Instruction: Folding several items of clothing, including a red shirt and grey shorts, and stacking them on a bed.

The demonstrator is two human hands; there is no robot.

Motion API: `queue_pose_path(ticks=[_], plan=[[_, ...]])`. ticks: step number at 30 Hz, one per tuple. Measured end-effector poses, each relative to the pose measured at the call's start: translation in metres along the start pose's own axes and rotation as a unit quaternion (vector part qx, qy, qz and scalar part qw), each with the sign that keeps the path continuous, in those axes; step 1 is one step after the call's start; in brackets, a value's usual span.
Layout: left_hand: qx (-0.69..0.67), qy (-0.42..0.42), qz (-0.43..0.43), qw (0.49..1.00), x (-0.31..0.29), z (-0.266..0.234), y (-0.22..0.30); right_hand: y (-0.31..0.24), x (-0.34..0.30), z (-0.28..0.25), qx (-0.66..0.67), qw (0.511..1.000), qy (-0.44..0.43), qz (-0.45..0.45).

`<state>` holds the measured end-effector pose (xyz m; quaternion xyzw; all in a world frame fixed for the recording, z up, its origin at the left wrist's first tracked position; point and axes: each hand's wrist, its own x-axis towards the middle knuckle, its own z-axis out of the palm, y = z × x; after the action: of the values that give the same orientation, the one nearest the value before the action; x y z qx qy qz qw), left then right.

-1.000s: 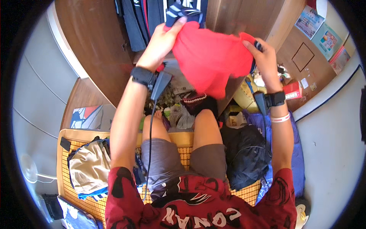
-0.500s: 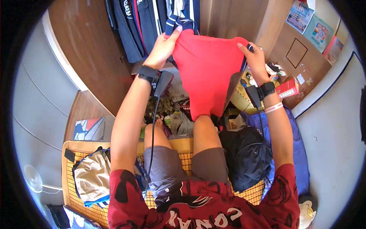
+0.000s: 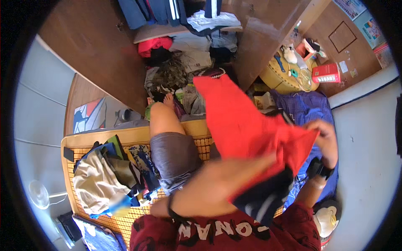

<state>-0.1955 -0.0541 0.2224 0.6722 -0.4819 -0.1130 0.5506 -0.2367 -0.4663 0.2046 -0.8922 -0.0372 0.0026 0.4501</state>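
Observation:
A red shirt point(image 3: 234, 117) with a dark navy, white-striped part point(image 3: 266, 198) slants across my lap, its upper end over the jumbled clothes on the floor. My right hand point(image 3: 326, 140) is closed on the shirt's edge at the right, fingers bent round the cloth. My left arm crosses in front of my chest, and my left hand point(image 3: 255, 167) lies over the shirt's middle. It is smeared by motion, so whether its fingers grip cannot be made out.
Folded clothes point(image 3: 98, 180) lie left of me on the woven mat point(image 3: 67, 142). Ahead, an open wardrobe holds hanging clothes point(image 3: 167, 12) and a heap of clothes point(image 3: 171, 71). At right are a blue bag point(image 3: 305, 104) and a round yellow stool point(image 3: 272, 75) with small things.
The red shirt came down and nearer from a raised, spread hold. My left hand swung right and toward my chest; my right hand dropped and moved right. My view shifted.

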Motion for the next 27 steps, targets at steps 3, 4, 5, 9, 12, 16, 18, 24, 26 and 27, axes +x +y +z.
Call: queue_pose_path(ticks=[3, 4, 5, 9, 12, 16, 18, 24, 26, 27], plan=[[0.039, -0.188, -0.052, 0.980, -0.052, 0.085, -0.038, 0.055, -0.065, 0.044, 0.100, 0.968, -0.138, 0.185], [0.029, -0.188, -0.061, 0.980, -0.067, 0.102, -0.056, 0.070, -0.084, 0.064, 0.170, 0.951, -0.138, 0.219], [0.021, -0.226, -0.074, 0.971, -0.083, 0.116, -0.076, 0.078, -0.102, 0.084, 0.237, 0.928, -0.131, 0.257], [-0.059, -0.273, -0.142, 0.950, -0.089, 0.109, -0.090, 0.093, -0.121, 0.118, 0.205, 0.937, -0.112, 0.260], [-0.018, -0.270, -0.103, 0.957, -0.092, 0.102, -0.085, 0.096, -0.115, 0.119, 0.191, 0.950, -0.043, 0.243], [0.021, -0.294, -0.087, 0.952, -0.081, 0.102, -0.083, 0.066, -0.090, 0.104, 0.271, 0.913, -0.036, 0.301], [0.022, -0.296, -0.095, 0.950, -0.078, 0.102, -0.079, 0.051, -0.086, 0.105, 0.281, 0.913, -0.036, 0.293], [-0.221, -0.319, -0.090, 0.917, -0.068, 0.073, -0.104, 0.055, -0.093, 0.096, 0.228, 0.949, -0.091, 0.197], [-0.279, -0.271, -0.041, 0.921, -0.047, 0.065, -0.123, 0.080, -0.103, 0.109, 0.339, 0.937, -0.009, 0.083], [-0.274, -0.241, -0.018, 0.931, -0.035, 0.069, -0.126, 0.087, -0.110, 0.111, 0.390, 0.920, 0.033, 0.024]])
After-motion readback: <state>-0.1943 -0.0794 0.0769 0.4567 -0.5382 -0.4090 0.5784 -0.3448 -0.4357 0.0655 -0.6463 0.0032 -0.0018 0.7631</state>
